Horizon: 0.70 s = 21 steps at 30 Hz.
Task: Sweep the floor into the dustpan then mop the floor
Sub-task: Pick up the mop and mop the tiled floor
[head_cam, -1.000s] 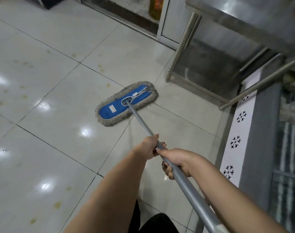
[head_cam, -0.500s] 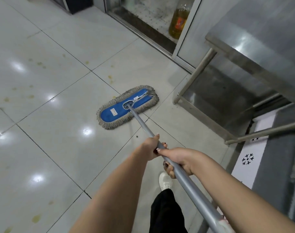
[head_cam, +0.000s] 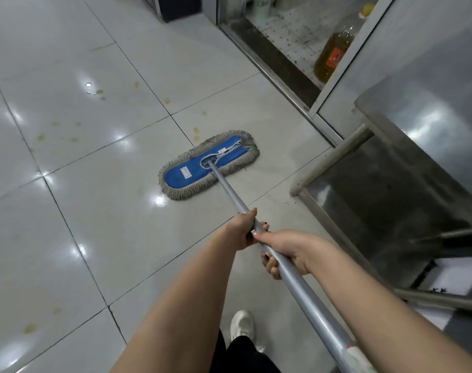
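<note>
A flat mop with a blue pad and grey fringe [head_cam: 202, 165] lies flat on the glossy pale floor tiles [head_cam: 94, 211], a little ahead of me. Its silver handle [head_cam: 229, 192] runs back toward me. My left hand [head_cam: 243, 230] grips the handle from the left, farther down the pole. My right hand [head_cam: 283, 251] grips it just behind, touching the left hand. Yellowish spots [head_cam: 195, 131] mark the tiles beyond and left of the mop head. No dustpan or broom is in view.
A stainless steel table [head_cam: 418, 125] with a lower shelf stands at the right, its leg [head_cam: 334, 162] close to the mop. Behind it a metal door sill [head_cam: 269, 68] leads to a dirtier floor holding an oil bottle [head_cam: 331, 57]. My white shoe [head_cam: 241, 324] shows below.
The view has shifted, so the mop head now sits nearer the table leg and door sill. Both hands keep the same grip on the handle. My shoe has stepped forward.
</note>
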Tool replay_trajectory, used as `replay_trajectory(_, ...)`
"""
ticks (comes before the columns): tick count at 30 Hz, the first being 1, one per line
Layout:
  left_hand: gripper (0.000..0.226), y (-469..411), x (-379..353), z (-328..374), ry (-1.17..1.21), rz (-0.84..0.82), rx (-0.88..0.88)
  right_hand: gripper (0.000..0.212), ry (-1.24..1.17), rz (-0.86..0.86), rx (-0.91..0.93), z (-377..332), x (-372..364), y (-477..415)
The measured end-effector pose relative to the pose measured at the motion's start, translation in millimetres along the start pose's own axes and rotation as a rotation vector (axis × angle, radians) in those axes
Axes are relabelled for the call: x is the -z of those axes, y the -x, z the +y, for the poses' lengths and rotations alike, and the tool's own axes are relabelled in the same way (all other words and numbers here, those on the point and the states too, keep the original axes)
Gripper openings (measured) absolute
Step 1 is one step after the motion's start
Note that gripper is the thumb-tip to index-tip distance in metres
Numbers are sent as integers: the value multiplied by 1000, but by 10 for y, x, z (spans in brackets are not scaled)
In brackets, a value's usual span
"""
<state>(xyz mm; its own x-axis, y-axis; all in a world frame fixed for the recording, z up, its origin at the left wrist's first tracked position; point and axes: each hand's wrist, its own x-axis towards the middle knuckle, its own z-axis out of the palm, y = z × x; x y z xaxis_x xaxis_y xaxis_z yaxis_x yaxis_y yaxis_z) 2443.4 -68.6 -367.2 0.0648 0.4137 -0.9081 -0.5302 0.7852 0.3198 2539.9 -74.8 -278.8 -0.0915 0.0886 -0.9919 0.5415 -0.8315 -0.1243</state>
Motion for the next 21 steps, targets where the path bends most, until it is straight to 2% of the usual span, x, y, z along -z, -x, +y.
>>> replay_trajectory(10,32,-563,-60,1058,78,-16,-40,44,98,-3,-17,-1202,293,-326)
replay_trajectory(21,31,-1153,230,2876,214,10,-65,46,105,-28,1,-3153,155,-613)
